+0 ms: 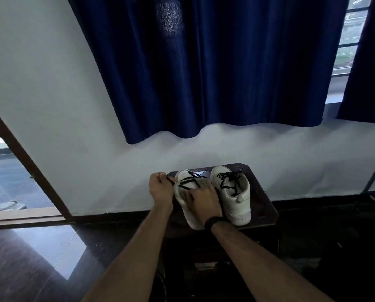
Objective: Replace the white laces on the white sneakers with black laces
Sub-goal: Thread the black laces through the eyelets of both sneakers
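Head view, only view. Two white sneakers on a small dark table (267, 205) against the wall, toes toward the wall. Right sneaker (234, 192) already carries a black lace (228, 177), loose at the collar, not tied. Left sneaker (187, 203) partly laced in black, a few crossings over the toe end only. Left hand (160, 189) closed in a fist just beside that sneaker's outer edge, pinching the free end of the second black lace (187, 180) and drawing it taut to the side. Right hand (204, 203) laid over the sneaker's tongue and mid-upper, fingers curled down onto it, pinning it; whether any lace sits under those fingers, cannot tell. Black band (212, 222) on the right wrist. No white laces visible anywhere. Blue curtain (204, 62) above, open doorway (12, 182) at left. Risks, as judged: uneven tail lengths from pulling one end hard; skipped or miscrossed eyelet under the covering hand; sneaker sliding off the near table edge if the sideways pull outruns the hold; aglet fraying against a tight eyelet.
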`<state>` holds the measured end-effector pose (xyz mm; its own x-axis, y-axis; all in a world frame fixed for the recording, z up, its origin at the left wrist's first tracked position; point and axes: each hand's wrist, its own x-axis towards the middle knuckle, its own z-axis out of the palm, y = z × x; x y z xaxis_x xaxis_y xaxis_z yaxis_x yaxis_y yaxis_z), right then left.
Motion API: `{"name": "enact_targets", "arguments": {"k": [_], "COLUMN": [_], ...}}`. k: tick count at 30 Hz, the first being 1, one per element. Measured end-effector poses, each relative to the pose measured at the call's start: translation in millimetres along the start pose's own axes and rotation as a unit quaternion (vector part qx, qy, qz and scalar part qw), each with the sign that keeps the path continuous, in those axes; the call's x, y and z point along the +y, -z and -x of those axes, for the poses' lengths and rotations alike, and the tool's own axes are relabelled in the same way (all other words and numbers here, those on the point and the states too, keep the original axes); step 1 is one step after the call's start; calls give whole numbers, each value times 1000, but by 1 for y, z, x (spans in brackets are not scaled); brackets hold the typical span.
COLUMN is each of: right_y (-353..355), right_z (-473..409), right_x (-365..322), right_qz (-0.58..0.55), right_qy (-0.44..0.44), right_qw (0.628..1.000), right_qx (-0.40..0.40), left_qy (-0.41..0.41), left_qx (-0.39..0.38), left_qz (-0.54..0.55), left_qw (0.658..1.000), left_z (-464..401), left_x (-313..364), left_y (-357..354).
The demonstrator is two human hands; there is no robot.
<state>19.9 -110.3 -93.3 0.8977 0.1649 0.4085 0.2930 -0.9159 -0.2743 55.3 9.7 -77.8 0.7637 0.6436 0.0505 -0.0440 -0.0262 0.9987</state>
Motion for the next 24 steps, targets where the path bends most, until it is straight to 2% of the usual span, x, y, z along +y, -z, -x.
{"name": "enact_targets", "arguments": {"k": [2,5,7,10,13,16,18,19,22,24], "right_y": [-5,-2,4,8,8,9,9,9,9,2], "right_z": [3,7,9,12,14,13,13,12,12,11], "right_x": [-8,-9,-7,-2,2,0,-2,-2,-4,-2], "right_qz": [29,53,72,105,128,128,126,126,133,138], "right_qy": [-24,-40,-9,38,52,35,21,18,-5,-8], "right_qw": [999,998,997,994,990,991,991,990,989,989], "right_qx": [-6,19,26,5,-5,-8,-42,-66,-60,-47], "left_qy": [-6,-64,-96,-156,-200,-210,-186,-163,-129,-114], "left_qx": [-40,-93,-122,-173,-193,-198,-214,-224,-247,-210], "left_qz": [3,-99,-182,-285,-396,-491,-523,-523,-468,-348], "left_qw": [999,989,971,930,875,822,804,806,839,906], "left_z": [-4,-2,-3,-3,0,-4,-10,-14,-20,-19], "left_x": [2,6,10,14,17,24,30,32,43,53], "left_y": [10,22,24,25,28,30,33,37,52,61]}}
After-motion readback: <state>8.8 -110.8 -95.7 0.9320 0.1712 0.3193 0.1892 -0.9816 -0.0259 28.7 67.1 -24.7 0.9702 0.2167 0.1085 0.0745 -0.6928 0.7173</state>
